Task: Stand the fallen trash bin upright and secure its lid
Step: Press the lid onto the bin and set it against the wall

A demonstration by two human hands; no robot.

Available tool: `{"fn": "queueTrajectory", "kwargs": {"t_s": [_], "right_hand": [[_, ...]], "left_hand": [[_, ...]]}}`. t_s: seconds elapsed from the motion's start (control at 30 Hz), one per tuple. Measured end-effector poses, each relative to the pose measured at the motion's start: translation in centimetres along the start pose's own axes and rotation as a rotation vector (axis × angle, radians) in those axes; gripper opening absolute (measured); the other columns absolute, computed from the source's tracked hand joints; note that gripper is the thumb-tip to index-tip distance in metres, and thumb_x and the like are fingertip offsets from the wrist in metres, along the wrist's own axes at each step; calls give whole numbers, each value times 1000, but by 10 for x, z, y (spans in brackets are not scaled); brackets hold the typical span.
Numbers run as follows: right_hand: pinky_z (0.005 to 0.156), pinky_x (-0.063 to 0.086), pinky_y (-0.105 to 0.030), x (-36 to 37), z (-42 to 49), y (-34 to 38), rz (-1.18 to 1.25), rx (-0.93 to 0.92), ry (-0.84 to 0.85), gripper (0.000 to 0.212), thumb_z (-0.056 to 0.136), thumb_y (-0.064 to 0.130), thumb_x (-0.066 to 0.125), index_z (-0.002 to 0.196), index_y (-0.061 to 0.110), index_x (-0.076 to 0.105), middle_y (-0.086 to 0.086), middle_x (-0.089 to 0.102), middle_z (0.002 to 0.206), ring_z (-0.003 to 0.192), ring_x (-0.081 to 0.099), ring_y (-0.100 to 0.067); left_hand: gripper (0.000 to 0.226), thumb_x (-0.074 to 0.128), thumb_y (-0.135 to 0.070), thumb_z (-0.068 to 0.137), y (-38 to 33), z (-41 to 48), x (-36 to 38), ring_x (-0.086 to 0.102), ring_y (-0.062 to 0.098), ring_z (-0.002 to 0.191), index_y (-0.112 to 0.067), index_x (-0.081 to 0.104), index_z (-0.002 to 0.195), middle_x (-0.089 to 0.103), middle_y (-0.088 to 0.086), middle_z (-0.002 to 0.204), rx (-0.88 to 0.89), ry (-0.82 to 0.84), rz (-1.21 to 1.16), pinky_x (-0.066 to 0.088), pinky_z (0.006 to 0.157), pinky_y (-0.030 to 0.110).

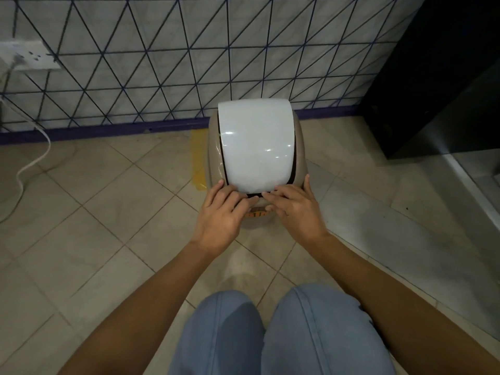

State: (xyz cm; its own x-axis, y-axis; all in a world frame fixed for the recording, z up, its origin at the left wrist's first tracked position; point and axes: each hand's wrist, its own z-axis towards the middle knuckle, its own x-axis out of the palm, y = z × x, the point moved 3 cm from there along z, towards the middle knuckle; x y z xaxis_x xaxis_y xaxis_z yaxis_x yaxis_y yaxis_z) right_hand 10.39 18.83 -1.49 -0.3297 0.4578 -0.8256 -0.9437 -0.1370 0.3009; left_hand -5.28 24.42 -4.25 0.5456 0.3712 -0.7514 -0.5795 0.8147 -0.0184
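Bin (213, 147) upright; both hands (220, 212) pressing lid (255, 144) front edge

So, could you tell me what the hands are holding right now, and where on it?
Both hands press on the trash bin lid's near edge: left hand and right hand fingertips lie beside the white flap. Neither hand closes around anything.

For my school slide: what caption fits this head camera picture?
Both hands, left hand and right hand, press the near edge of the white lid on the upright beige trash bin.
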Motion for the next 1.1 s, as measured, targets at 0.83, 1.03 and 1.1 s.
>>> {"fn": "queueTrajectory", "kwargs": {"t_s": [0.83,1.03,1.1], "right_hand": [[113,13,-61,21,63,-19,-17,116,318,30,89,14,61,118,13,66,-16,66,115,131,42,-31],[95,43,-63,13,53,-17,49,132,205,31,75,6,76,106,7,72,-25,57,128,125,46,-43],[95,47,-56,13,49,-18,47,157,146,40,77,15,76,115,7,66,-24,50,134,129,41,-41]], "left_hand": [[39,76,-2,73,36,39,25,55,37,115,-9,66,110,67,14,97,-87,145,-49,29,109,50],[27,64,-25,86,33,37,21,39,35,128,-8,65,107,59,21,120,-191,100,-132,29,110,46],[42,69,-29,83,32,36,18,33,35,131,-8,56,117,51,24,128,-286,96,-156,36,106,48]]}}
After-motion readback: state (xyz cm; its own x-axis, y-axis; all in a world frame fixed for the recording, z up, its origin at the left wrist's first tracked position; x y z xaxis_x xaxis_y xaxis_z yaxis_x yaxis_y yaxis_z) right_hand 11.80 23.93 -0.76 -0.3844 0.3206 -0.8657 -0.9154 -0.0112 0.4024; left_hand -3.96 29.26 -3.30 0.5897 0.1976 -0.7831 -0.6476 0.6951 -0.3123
